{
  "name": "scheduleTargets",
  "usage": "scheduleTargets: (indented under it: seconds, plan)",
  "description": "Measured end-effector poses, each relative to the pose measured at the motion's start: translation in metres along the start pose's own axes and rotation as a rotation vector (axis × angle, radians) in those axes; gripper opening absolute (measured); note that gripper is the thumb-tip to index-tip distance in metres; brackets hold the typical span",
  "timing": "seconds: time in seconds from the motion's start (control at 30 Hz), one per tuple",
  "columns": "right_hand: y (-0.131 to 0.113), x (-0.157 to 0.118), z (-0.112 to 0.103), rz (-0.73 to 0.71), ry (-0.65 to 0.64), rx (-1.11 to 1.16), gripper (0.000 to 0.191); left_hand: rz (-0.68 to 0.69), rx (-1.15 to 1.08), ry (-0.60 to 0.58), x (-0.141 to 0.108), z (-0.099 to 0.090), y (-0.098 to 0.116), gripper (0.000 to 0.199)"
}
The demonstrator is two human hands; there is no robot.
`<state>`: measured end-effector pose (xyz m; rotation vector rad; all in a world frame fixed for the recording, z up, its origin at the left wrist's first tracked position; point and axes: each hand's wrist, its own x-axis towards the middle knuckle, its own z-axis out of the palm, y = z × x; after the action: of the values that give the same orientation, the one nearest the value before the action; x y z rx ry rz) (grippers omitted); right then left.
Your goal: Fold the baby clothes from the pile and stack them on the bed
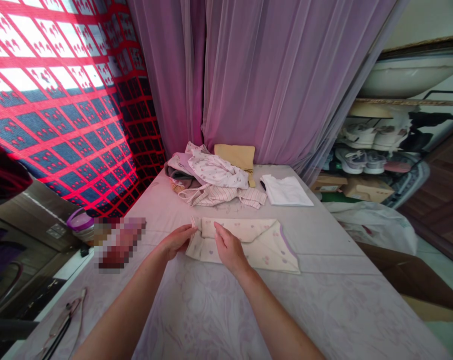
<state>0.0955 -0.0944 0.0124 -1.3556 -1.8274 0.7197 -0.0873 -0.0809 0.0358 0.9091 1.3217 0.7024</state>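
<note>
Left hand (pixel 177 241) pinches the folded cream garment's (pixel 245 247) edge; right hand (pixel 230 248) presses on its top.

Readable text: none.
Brown cardboard box (pixel 327 183): pale printed panel, too small to read.
Pixelated rectangular patch (pixel 120 243): blurred, nothing legible.

Cream garment (pixel 243 245), pink heart print.

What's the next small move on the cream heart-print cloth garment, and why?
Probably smooth the top fold flat. The left hand is at the garment's bunched left end, the right hand rests on the cream heart-print cloth garment, and its lilac-trimmed corner lies unevenly on the pale floral bedsheet.
</note>
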Motion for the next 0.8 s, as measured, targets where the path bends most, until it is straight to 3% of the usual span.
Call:
scheduleTargets:
  seconds: [0.2,0.4,0.57,0.8]
  plan:
    - [-0.014,0.020,0.012,0.257,-0.117,0.165,0.046,0.069,-0.070,-0.030,0.000,0.005,0.000,0.056]
    - [-0.013,0.020,0.005,0.234,-0.102,0.348,0.034,0.089,-0.136,-0.137,0.000,0.024,0.007,0.046]
    - [-0.011,0.021,-0.006,0.293,-0.050,0.278,0.026,0.085,-0.232,-0.177,0.002,0.036,0.007,0.040]
    - [0.003,0.024,-0.027,0.335,0.000,0.325,0.036,0.076,-0.275,-0.253,0.000,0.047,0.015,0.043]
